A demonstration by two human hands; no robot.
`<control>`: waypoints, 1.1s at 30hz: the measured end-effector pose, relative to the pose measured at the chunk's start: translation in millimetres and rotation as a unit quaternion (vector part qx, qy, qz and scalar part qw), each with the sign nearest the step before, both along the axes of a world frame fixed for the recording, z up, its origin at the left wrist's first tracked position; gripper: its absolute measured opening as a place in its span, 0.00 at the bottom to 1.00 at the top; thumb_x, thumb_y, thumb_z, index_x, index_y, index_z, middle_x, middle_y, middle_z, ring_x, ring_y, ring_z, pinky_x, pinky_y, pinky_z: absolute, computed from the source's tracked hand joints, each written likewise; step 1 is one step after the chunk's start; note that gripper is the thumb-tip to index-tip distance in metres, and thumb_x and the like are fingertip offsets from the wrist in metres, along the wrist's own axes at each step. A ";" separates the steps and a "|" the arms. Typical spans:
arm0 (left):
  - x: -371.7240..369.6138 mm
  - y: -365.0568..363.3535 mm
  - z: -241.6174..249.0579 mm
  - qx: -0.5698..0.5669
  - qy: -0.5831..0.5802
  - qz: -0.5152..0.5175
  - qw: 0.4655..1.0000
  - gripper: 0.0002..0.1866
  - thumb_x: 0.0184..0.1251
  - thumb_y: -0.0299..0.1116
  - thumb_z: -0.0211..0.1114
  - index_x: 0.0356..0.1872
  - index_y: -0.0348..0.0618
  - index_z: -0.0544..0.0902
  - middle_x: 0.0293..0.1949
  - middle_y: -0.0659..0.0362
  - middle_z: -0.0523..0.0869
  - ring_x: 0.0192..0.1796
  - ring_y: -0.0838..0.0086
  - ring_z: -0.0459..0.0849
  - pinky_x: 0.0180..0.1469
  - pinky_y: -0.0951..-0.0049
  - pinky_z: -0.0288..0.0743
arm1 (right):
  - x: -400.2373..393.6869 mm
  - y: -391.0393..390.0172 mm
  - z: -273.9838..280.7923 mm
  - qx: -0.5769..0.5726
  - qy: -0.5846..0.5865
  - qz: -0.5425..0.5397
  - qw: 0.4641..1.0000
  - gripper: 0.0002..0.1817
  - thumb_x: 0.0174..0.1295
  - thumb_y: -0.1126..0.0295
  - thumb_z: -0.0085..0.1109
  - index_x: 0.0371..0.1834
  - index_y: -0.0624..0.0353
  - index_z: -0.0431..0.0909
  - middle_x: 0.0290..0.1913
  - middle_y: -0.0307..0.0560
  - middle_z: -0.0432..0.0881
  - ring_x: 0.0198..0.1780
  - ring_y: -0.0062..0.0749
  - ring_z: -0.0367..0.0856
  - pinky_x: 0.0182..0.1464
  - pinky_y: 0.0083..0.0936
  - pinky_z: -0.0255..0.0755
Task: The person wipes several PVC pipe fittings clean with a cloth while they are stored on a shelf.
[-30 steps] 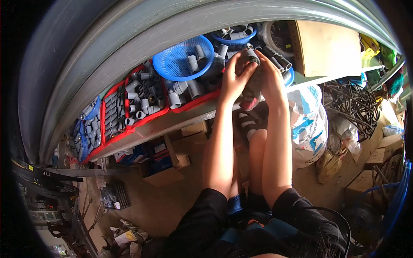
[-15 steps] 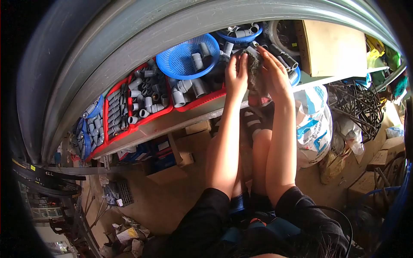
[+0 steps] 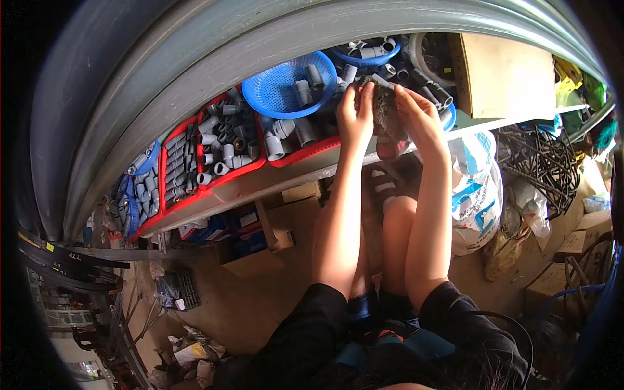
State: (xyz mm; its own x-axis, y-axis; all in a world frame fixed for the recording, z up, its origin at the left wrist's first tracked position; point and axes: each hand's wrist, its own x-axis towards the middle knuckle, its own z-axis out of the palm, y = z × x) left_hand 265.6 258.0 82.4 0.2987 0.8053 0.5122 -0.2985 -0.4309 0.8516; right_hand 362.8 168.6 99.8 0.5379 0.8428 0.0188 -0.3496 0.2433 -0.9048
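Observation:
A dark, worn rag point(image 3: 386, 112) hangs between my hands, over the edge of the shelf. At its top a small grey pipe fitting point(image 3: 381, 81) shows, partly wrapped by the cloth. My left hand point(image 3: 355, 118) is closed on the rag and fitting from the left, thumb lying along the cloth. On the other side my right hand point(image 3: 417, 116) pinches at the fitting's right end and the rag's upper edge. Its fingers hide part of what they grip. Just left of my hands stands a blue basket point(image 3: 266, 88) with a few grey fittings in it.
Red trays point(image 3: 250, 166) of grey pipe fittings line the shelf to the left. A cardboard box point(image 3: 507, 78) stands at the right. Large grey pipes point(image 3: 214, 58) arch across the top. Below the shelf are a white sack point(image 3: 478, 214) and an open carton point(image 3: 253, 260).
My right hand has dropped slightly, and its fingers have drawn in from a raised, extended position to a pinch. My left hand keeps its hold. The whole view has shifted a little.

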 end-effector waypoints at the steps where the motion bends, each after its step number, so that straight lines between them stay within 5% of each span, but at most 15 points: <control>1: -1.7 -2.4 3.6 -0.019 -0.013 -0.036 0.999 0.11 0.69 0.35 0.60 0.41 0.36 0.78 0.30 0.63 0.81 0.32 0.84 0.77 0.35 0.82 0.71 | 0.9 0.1 0.1 0.017 -0.007 -0.003 1.000 0.19 0.64 0.58 0.60 0.50 0.62 0.80 0.37 0.31 0.80 0.36 0.10 0.72 0.39 0.09 0.65; 4: -5.6 -19.0 18.0 0.003 0.008 -0.073 0.997 0.18 0.64 0.33 0.67 0.51 0.36 0.75 0.35 0.64 0.81 0.38 0.84 0.77 0.42 0.83 0.71 | 2.1 2.2 0.1 0.052 -0.035 -0.050 0.997 0.20 0.63 0.55 0.61 0.49 0.60 0.81 0.33 0.27 0.78 0.33 0.08 0.69 0.35 0.08 0.61; 7: -6.5 -19.4 17.9 0.050 0.047 -0.049 0.996 0.19 0.62 0.33 0.68 0.49 0.35 0.75 0.36 0.62 0.82 0.38 0.83 0.78 0.43 0.83 0.71 | 1.0 -0.2 6.0 -0.033 -0.100 -0.099 0.989 0.22 0.63 0.51 0.59 0.45 0.60 0.83 0.30 0.26 0.76 0.30 0.08 0.65 0.31 0.10 0.56; 8: -5.9 -20.0 18.7 0.043 0.035 -0.043 0.998 0.17 0.63 0.33 0.67 0.47 0.35 0.75 0.35 0.61 0.82 0.37 0.82 0.79 0.42 0.81 0.72 | -3.3 0.7 7.4 -0.062 -0.101 -0.127 0.985 0.24 0.63 0.47 0.57 0.34 0.60 0.82 0.26 0.27 0.73 0.28 0.10 0.62 0.29 0.11 0.52; 12: -4.7 -14.2 11.0 0.035 0.048 0.024 0.998 0.11 0.67 0.33 0.62 0.38 0.34 0.76 0.29 0.56 0.82 0.32 0.76 0.81 0.35 0.77 0.72 | -12.0 4.7 14.1 -0.090 -0.138 -0.165 0.972 0.26 0.65 0.46 0.54 0.23 0.60 0.74 0.22 0.32 0.70 0.28 0.14 0.64 0.31 0.13 0.56; 16: -2.0 -6.8 2.4 0.073 0.042 0.081 0.993 0.12 0.71 0.34 0.57 0.33 0.35 0.76 0.24 0.55 0.80 0.26 0.75 0.79 0.29 0.75 0.70 | -11.2 5.7 10.4 -0.092 -0.131 -0.102 0.982 0.25 0.64 0.49 0.56 0.48 0.62 0.80 0.33 0.34 0.78 0.35 0.15 0.70 0.41 0.12 0.62; 19: -2.5 -12.6 9.4 0.030 0.028 0.014 0.999 0.12 0.68 0.35 0.62 0.40 0.35 0.76 0.32 0.61 0.81 0.33 0.81 0.76 0.37 0.79 0.71 | -13.9 7.7 9.0 -0.092 -0.163 -0.158 0.970 0.25 0.67 0.48 0.52 0.30 0.64 0.77 0.26 0.36 0.74 0.31 0.17 0.67 0.37 0.15 0.62; 23: -1.7 -21.3 15.0 0.108 0.079 0.049 0.990 0.14 0.64 0.37 0.66 0.38 0.36 0.76 0.30 0.58 0.81 0.31 0.79 0.77 0.35 0.76 0.71 | -21.0 3.9 19.2 -0.079 -0.070 -0.154 0.982 0.27 0.66 0.47 0.51 0.33 0.66 0.79 0.30 0.36 0.77 0.33 0.17 0.67 0.37 0.15 0.63; 29: -1.7 -21.6 12.1 0.073 0.078 0.045 0.993 0.15 0.70 0.39 0.58 0.36 0.34 0.77 0.26 0.54 0.81 0.28 0.71 0.78 0.33 0.71 0.71 | -9.6 2.2 18.0 -0.191 -0.120 -0.132 0.965 0.26 0.65 0.47 0.54 0.39 0.64 0.81 0.29 0.33 0.76 0.32 0.15 0.67 0.35 0.12 0.61; 33: -4.3 -13.9 6.2 0.115 0.127 0.110 0.979 0.17 0.74 0.39 0.52 0.35 0.33 0.77 0.25 0.51 0.80 0.28 0.70 0.78 0.33 0.68 0.71 | -11.5 9.7 6.2 -0.040 -0.102 -0.146 0.983 0.21 0.64 0.52 0.58 0.44 0.62 0.82 0.29 0.30 0.76 0.30 0.13 0.66 0.33 0.11 0.60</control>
